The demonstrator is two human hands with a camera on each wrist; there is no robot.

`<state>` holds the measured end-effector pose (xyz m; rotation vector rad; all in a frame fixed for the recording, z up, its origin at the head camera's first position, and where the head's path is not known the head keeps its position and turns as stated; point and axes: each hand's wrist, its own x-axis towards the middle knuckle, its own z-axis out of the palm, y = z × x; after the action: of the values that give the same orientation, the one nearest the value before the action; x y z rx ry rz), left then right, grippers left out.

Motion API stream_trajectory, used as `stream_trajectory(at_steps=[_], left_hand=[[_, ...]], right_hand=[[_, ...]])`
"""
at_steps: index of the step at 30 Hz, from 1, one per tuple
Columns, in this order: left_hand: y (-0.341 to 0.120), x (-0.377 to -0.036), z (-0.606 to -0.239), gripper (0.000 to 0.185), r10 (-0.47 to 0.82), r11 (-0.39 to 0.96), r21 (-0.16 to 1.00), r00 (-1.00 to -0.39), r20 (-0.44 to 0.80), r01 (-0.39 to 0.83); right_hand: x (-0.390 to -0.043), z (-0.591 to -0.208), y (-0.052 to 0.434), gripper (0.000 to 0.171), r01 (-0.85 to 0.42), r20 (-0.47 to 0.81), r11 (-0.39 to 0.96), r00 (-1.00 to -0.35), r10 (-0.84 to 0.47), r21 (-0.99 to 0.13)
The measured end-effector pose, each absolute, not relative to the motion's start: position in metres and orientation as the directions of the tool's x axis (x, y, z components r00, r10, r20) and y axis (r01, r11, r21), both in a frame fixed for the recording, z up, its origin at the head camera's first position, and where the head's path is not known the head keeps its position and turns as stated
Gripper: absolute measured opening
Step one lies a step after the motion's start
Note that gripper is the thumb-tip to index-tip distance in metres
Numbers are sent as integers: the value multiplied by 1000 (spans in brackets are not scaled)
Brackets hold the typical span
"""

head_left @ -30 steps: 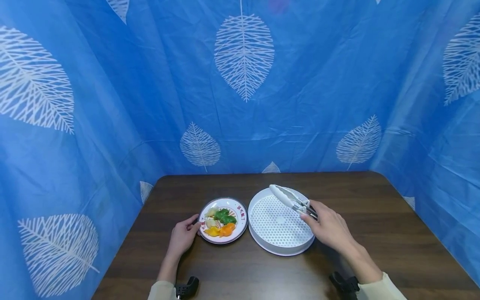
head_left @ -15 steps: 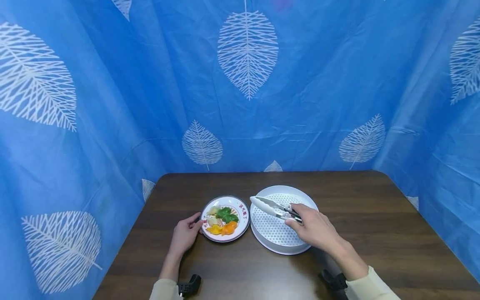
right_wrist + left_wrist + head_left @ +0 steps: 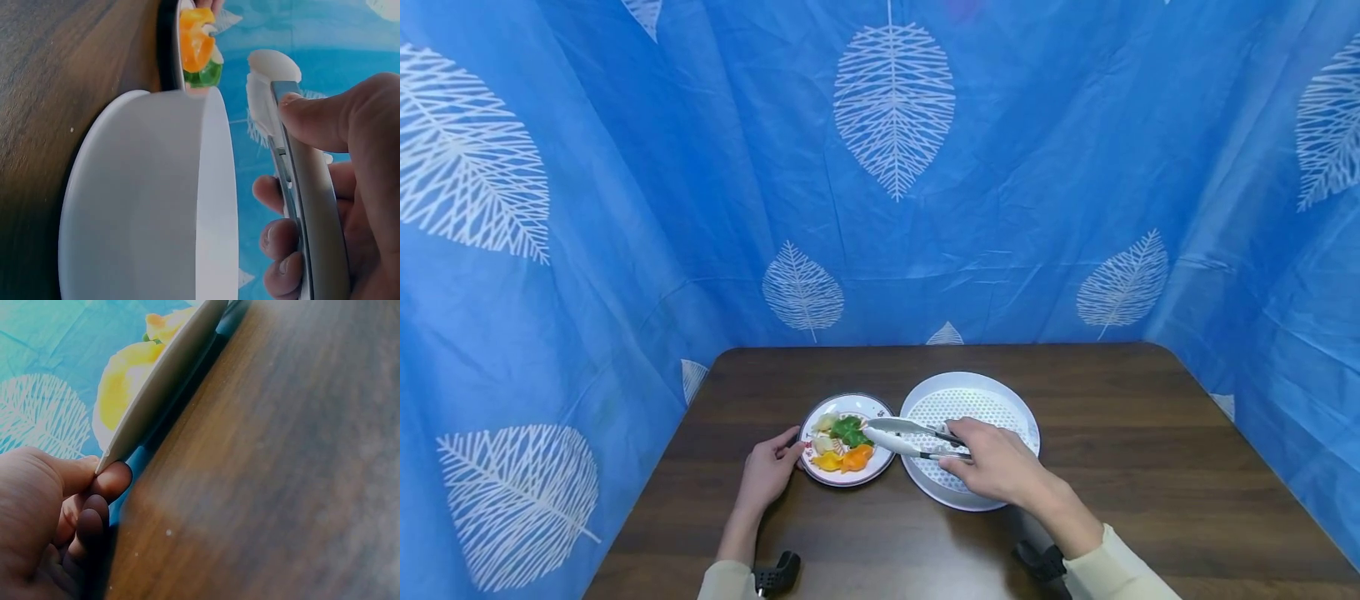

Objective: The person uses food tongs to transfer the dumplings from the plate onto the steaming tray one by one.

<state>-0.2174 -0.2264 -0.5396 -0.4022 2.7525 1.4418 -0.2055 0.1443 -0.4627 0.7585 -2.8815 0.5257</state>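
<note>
In the head view my left hand (image 3: 770,471) holds the left rim of a small round plate (image 3: 848,399) with red writing. The left wrist view has the thumb on top of the rim and a finger beneath it. Green (image 3: 850,431), orange (image 3: 857,457), yellow (image 3: 827,462) and pale (image 3: 824,422) food pieces lie on the plate. My right hand (image 3: 996,462) grips metal tongs (image 3: 312,206) with white tips, thumb on one arm and fingers around the other. The tong tips are parted and point left, overlapping the plate's right rim in the head view.
Right beside the plate stands a round white tray (image 3: 977,402) with a perforated base and a raised wall; my right hand is above it. Both stand on a dark wooden table (image 3: 1112,433). A blue curtain (image 3: 1037,167) with white leaf prints surrounds the table's back and sides.
My right hand has carried the tongs leftward, from over the tray to the plate's right edge. My left hand has kept its hold on the plate.
</note>
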Motion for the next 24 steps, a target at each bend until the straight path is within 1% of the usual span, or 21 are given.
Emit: stream_trajectory(at_steps=[3, 7, 15, 24], left_hand=[[-226, -217, -539, 49, -219, 538, 810, -967, -132, -232], [-225, -216, -538, 49, -213, 536, 814, -969, -126, -224], [-226, -215, -537, 50, -219, 527, 813, -964, -152, -247], [-225, -217, -539, 50, -222, 531, 815, -966, -132, -233]], right_hand=[[-207, -463, 138, 37, -517, 181, 811, -856, -485, -274], [-208, -463, 132, 50, -535, 167, 812, -845, -508, -235], [-210, -462, 122, 53, -556, 142, 817, -831, -538, -154], [-214, -461, 113, 54, -586, 150, 806, -807, -571, -80]])
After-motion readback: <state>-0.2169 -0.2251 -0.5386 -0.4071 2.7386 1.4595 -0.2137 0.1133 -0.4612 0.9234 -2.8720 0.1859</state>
